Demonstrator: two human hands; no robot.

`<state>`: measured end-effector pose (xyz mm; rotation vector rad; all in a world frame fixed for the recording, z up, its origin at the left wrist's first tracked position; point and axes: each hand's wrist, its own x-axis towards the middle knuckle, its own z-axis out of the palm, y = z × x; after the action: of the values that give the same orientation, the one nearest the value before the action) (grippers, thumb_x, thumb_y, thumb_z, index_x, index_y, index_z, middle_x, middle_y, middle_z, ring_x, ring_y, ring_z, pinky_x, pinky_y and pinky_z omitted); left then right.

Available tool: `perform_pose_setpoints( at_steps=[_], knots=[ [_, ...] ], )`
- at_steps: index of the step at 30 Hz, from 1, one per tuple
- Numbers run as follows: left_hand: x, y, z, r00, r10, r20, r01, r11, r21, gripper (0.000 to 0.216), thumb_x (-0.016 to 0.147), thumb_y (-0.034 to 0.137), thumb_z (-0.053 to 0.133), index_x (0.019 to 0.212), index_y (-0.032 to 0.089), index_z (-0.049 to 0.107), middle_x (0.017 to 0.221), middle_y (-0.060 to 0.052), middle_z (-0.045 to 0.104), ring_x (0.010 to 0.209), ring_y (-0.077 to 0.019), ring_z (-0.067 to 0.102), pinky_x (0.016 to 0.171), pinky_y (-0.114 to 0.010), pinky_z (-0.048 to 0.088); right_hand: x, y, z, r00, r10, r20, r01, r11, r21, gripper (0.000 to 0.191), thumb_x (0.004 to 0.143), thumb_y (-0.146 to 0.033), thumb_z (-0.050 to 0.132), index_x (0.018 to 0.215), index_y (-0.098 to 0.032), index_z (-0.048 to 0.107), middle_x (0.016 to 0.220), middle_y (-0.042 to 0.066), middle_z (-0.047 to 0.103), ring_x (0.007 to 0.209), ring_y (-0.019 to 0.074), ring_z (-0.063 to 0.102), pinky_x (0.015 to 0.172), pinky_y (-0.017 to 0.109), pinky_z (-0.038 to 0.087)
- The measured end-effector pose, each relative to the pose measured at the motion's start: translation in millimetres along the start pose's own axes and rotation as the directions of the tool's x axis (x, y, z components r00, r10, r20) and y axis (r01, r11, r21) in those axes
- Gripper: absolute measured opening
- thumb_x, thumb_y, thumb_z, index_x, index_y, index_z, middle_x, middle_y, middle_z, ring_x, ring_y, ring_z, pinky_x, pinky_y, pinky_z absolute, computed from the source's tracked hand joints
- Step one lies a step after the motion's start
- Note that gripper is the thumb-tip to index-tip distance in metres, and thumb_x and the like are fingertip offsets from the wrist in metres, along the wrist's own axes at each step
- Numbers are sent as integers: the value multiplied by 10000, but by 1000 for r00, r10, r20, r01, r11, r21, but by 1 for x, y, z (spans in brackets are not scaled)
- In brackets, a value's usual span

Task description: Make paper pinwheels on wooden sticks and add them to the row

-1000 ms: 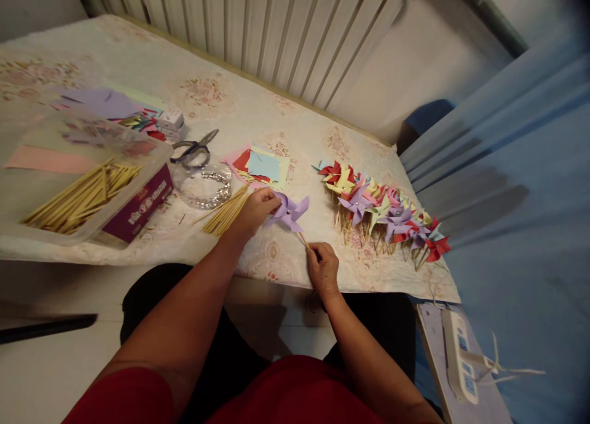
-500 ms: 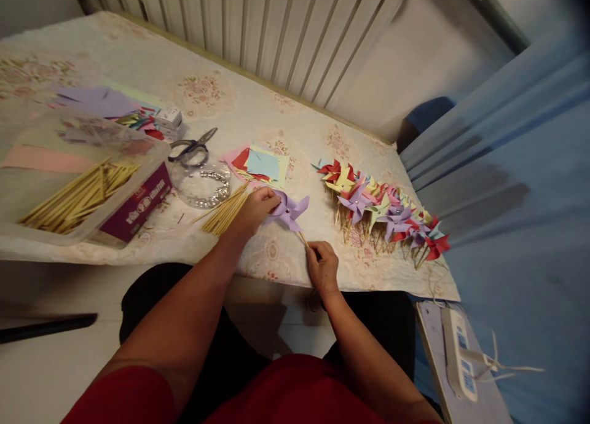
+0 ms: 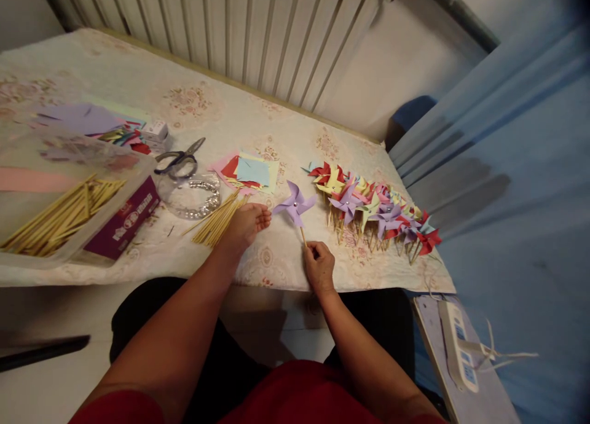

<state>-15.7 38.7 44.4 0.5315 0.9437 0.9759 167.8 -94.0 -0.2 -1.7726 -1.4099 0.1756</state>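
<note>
A purple paper pinwheel on a thin wooden stick stands upright in my right hand, whose fingers pinch the lower part of the stick. Left of the pinwheel is my left hand, apart from it, fingers stretched out and holding nothing. Beside that hand lies a bundle of wooden sticks. Just behind is a small pile of coloured paper squares. A clear round dish holds shiny metal pieces. To the right, many finished pinwheels in several colours are crowded in a row.
A clear plastic box with sticks and a purple label fills the left side. Behind it are scissors, a small white box and purple paper sheets. A power strip lies at the lower right, near a blue curtain.
My left hand has let go of the pinwheel's paper blade and opened, moving slightly left. The pinwheel now stands free in my right hand. The whole view has shifted a little.
</note>
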Motion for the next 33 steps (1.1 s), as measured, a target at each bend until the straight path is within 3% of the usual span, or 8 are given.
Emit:
perform_pose_setpoints(
  at_steps=[6,12,22,33],
  knots=[
    [-11,-27,17,985,-37,167,12,988,152,125,718,71,662,765,120,557,654,-14,608,527,-84,563,554,-222,467,7,-7,6,998,61,-21,-61,998,30,153,820,-235,533,763,-178,663,689,-8,581,626,134,502,626,259,381],
    [-7,-44,20,964,39,263,-80,986,148,186,696,174,722,791,133,567,664,19,575,533,-79,552,538,-220,458,14,-15,14,999,32,16,-32,998,54,152,814,-222,524,766,-181,662,693,-7,577,638,138,505,638,263,381],
    [-5,-45,22,956,117,268,-161,976,149,233,728,305,704,734,150,530,593,30,539,504,-74,505,505,-205,415,14,-20,18,998,-16,56,13,999,39,136,817,-199,529,754,-187,649,690,-7,578,643,139,506,636,262,376],
    [-3,-47,23,962,164,217,-211,953,216,123,744,238,623,732,159,530,555,36,533,475,-77,487,475,-203,398,14,-21,18,995,-37,89,33,999,39,135,820,-194,526,762,-190,649,699,-6,584,654,142,514,647,265,387]
  ],
)
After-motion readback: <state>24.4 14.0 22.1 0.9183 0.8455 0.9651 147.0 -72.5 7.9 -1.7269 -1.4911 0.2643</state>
